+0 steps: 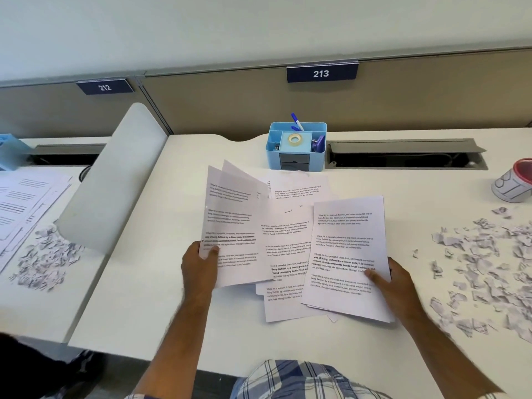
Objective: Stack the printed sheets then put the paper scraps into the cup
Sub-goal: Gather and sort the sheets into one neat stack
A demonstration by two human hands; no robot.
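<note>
White counter [161,306], beige partition at its far edge. My left hand [198,263] pinches printed sheets [288,243] mid-counter; my right hand [394,280] pinches another bundle. Paper scraps [489,263] litter the right edge, near the cup [514,184]. Blue organizer [296,145] at far edge.

cup [515,182] cut by right edge, scraps [489,272] blurred

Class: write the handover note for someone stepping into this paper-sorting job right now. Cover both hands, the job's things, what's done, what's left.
Left hand grips a lifted batch of printed sheets.
Right hand pinches a second batch; more loose sheets lie fanned between them.
Paper scraps are spread on the desk at right; the cup stands beyond them.
Done: sheets partly gathered.
Left: square one stack, then move scraps into the cup.
</note>
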